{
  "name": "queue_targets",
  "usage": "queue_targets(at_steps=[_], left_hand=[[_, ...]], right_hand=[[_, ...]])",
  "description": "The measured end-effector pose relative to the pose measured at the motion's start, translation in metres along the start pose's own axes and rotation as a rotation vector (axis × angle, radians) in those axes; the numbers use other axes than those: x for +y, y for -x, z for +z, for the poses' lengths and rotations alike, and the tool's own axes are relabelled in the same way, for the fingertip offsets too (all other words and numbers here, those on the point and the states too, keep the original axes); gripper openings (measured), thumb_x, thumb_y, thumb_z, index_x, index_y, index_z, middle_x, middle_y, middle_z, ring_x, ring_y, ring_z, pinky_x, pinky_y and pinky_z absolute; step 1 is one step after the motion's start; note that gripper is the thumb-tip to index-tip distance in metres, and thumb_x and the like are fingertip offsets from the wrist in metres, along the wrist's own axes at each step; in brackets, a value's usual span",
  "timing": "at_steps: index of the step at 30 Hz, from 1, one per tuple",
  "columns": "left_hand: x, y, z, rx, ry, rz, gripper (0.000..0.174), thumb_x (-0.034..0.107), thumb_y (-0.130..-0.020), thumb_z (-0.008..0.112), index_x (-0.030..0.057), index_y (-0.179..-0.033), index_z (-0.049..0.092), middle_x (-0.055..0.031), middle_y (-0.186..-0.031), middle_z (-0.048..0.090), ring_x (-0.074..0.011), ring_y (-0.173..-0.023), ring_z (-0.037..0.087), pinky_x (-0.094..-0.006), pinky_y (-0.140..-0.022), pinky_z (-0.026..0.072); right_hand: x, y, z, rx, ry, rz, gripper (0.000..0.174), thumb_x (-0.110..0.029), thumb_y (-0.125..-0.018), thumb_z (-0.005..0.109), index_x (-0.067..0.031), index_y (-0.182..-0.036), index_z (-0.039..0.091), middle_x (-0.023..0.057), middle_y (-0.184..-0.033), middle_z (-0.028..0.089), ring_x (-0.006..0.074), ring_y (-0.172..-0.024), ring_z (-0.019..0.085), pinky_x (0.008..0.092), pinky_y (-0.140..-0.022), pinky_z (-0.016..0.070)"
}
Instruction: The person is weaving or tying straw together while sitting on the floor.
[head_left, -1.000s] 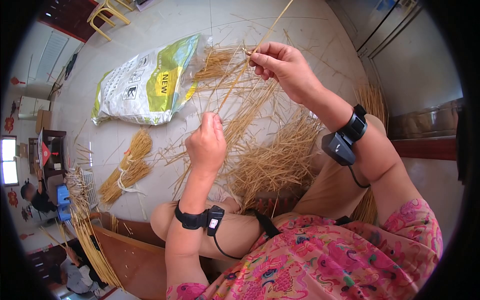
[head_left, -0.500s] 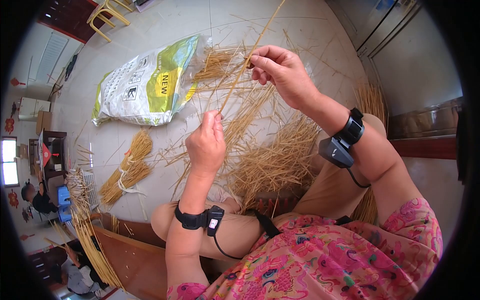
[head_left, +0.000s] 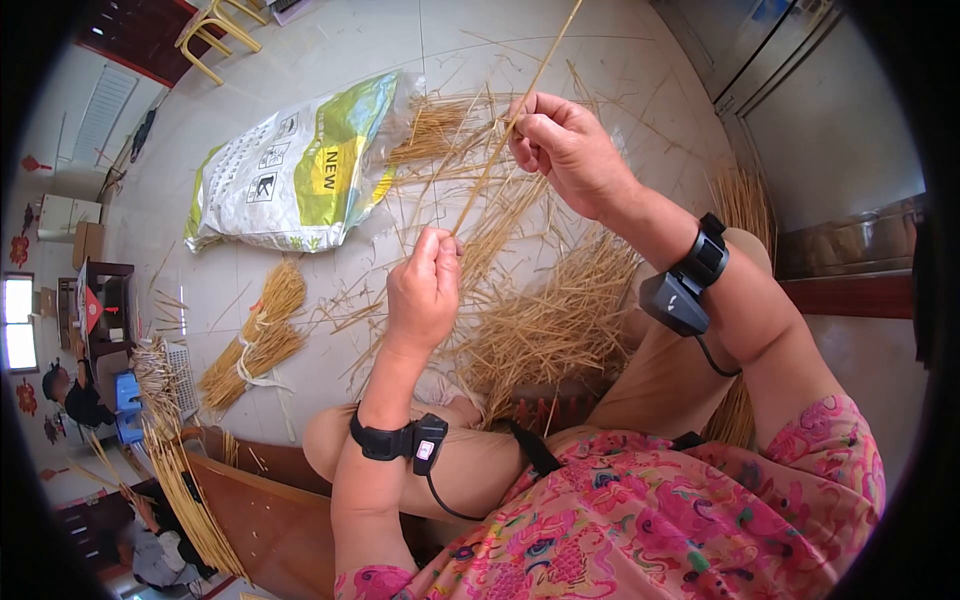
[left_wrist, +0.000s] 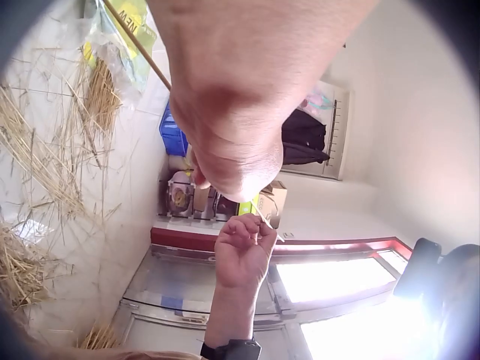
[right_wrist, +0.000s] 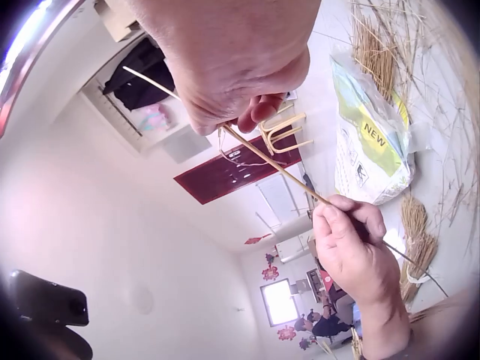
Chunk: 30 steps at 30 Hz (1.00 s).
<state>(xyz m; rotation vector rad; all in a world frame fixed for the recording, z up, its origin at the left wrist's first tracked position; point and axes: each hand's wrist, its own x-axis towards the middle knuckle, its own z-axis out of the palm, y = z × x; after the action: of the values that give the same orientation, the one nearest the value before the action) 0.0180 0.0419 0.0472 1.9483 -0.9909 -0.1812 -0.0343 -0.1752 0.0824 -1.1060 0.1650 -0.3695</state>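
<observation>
In the head view a long straw stalk point(head_left: 485, 178) runs diagonally between the two hands. The left hand point(head_left: 425, 290) pinches its lower part between thumb and fingers. Farther up, the right hand point(head_left: 570, 150) grips the same stalk, whose upper end rises past that hand. The right wrist view shows the stalk point(right_wrist: 274, 165) stretched from the right hand point(right_wrist: 240, 75) to the left hand point(right_wrist: 356, 251), with its thin end sticking out beyond the left hand. In the left wrist view the left hand point(left_wrist: 229, 112) hides much of the stalk.
Loose straw point(head_left: 550, 315) lies heaped on the floor before the knees. A white and green bag point(head_left: 290, 170) and a tied straw bundle point(head_left: 255, 335) are at the left. A wooden board point(head_left: 260, 510) stands lower left; a metal door point(head_left: 830, 130) is at the right.
The left hand has moved slightly up and to the right. The right hand, still gripping the stalk, has shifted a little to the right, its fingers curled in more.
</observation>
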Motion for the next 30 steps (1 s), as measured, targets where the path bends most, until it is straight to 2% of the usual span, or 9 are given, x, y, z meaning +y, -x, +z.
queue_targets(at_steps=[5, 8, 10, 14, 17, 21, 23, 26, 30], left_hand=[[-0.003, 0.002, 0.001, 0.065, 0.040, 0.028, 0.016, 0.013, -0.097, 0.045, 0.0020, -0.086, 0.051, -0.0004, -0.054, 0.046, -0.0065, -0.048, 0.042, -0.0236, -0.045, 0.0342], [-0.001, 0.001, -0.003, 0.077, -0.016, 0.030, 0.006, 0.009, -0.092, 0.049, 0.0033, -0.091, 0.051, -0.0097, -0.066, 0.060, -0.0239, -0.054, 0.060, -0.0333, -0.050, 0.0450], [0.002, -0.001, -0.003, 0.083, 0.004, 0.001, 0.007, 0.009, -0.093, 0.048, 0.0037, -0.090, 0.052, -0.0093, -0.064, 0.059, -0.0230, -0.052, 0.059, -0.0330, -0.049, 0.0447], [0.007, -0.003, -0.006, 0.094, -0.016, -0.008, 0.010, 0.009, -0.093, 0.047, 0.0044, -0.087, 0.052, -0.0084, -0.059, 0.057, -0.0222, -0.048, 0.058, -0.0330, -0.048, 0.0439], [0.004, -0.003, -0.006, 0.096, -0.036, -0.032, 0.013, 0.011, -0.094, 0.047, 0.0049, -0.084, 0.053, -0.0080, -0.056, 0.055, -0.0220, -0.047, 0.057, -0.0333, -0.047, 0.0431], [0.002, -0.003, -0.004, 0.096, -0.042, -0.047, 0.018, 0.013, -0.095, 0.046, 0.0035, -0.081, 0.053, -0.0068, -0.055, 0.053, -0.0179, -0.048, 0.055, -0.0307, -0.047, 0.0413], [0.000, -0.003, -0.002, 0.093, -0.032, -0.046, 0.026, 0.017, -0.097, 0.043, 0.0014, -0.078, 0.052, -0.0031, -0.054, 0.051, -0.0092, -0.048, 0.049, -0.0250, -0.047, 0.0381], [0.002, -0.003, -0.003, 0.026, 0.001, -0.097, 0.022, 0.016, -0.097, 0.045, 0.0012, -0.082, 0.052, -0.0040, -0.055, 0.053, -0.0099, -0.050, 0.051, -0.0250, -0.047, 0.0387], [0.001, -0.003, 0.002, 0.150, 0.002, -0.063, 0.010, 0.013, -0.092, 0.053, 0.0045, -0.087, 0.054, -0.0098, -0.061, 0.059, -0.0232, -0.052, 0.061, -0.0328, -0.049, 0.0446]], right_hand=[[0.009, 0.001, -0.001, 0.014, -0.046, 0.068, 0.010, -0.012, -0.086, 0.055, -0.0056, -0.078, 0.055, -0.0003, -0.065, 0.053, 0.0080, -0.057, 0.049, 0.0222, -0.055, 0.0397], [0.014, 0.006, 0.004, 0.006, 0.080, 0.148, 0.011, -0.014, -0.085, 0.057, -0.0048, -0.078, 0.056, 0.0000, -0.065, 0.053, 0.0085, -0.057, 0.050, 0.0227, -0.053, 0.0403], [0.014, 0.009, 0.005, -0.089, 0.300, 0.228, 0.013, -0.016, -0.083, 0.059, -0.0041, -0.078, 0.056, 0.0002, -0.065, 0.054, 0.0089, -0.057, 0.051, 0.0230, -0.052, 0.0413], [0.023, 0.020, 0.000, -0.656, 1.143, 0.226, 0.022, -0.022, -0.080, 0.064, -0.0013, -0.074, 0.066, 0.0063, -0.068, 0.064, 0.0150, -0.062, 0.060, 0.0294, -0.057, 0.0473], [0.030, 0.029, -0.001, -1.107, 1.305, 0.671, 0.017, -0.017, -0.074, 0.066, -0.0011, -0.078, 0.065, 0.0131, -0.067, 0.061, 0.0245, -0.061, 0.057, 0.0348, -0.060, 0.0462], [0.016, 0.015, 0.003, -0.512, 1.053, 0.134, 0.017, -0.019, -0.079, 0.069, -0.0023, -0.082, 0.066, 0.0074, -0.068, 0.063, 0.0149, -0.061, 0.057, 0.0286, -0.057, 0.0454], [0.007, 0.006, 0.006, -0.280, 0.524, 0.202, 0.016, -0.017, -0.084, 0.066, -0.0021, -0.088, 0.064, 0.0034, -0.077, 0.064, 0.0083, -0.064, 0.058, 0.0221, -0.057, 0.0454], [0.005, 0.001, 0.007, -0.171, 0.243, 0.066, 0.015, -0.016, -0.087, 0.064, -0.0015, -0.092, 0.061, 0.0029, -0.086, 0.063, 0.0066, -0.066, 0.058, 0.0194, -0.059, 0.0454], [0.006, 0.007, 0.010, -0.088, 0.223, 0.066, 0.013, -0.015, -0.088, 0.062, -0.0022, -0.087, 0.061, 0.0043, -0.087, 0.063, 0.0086, -0.070, 0.062, 0.0203, -0.059, 0.0466]])
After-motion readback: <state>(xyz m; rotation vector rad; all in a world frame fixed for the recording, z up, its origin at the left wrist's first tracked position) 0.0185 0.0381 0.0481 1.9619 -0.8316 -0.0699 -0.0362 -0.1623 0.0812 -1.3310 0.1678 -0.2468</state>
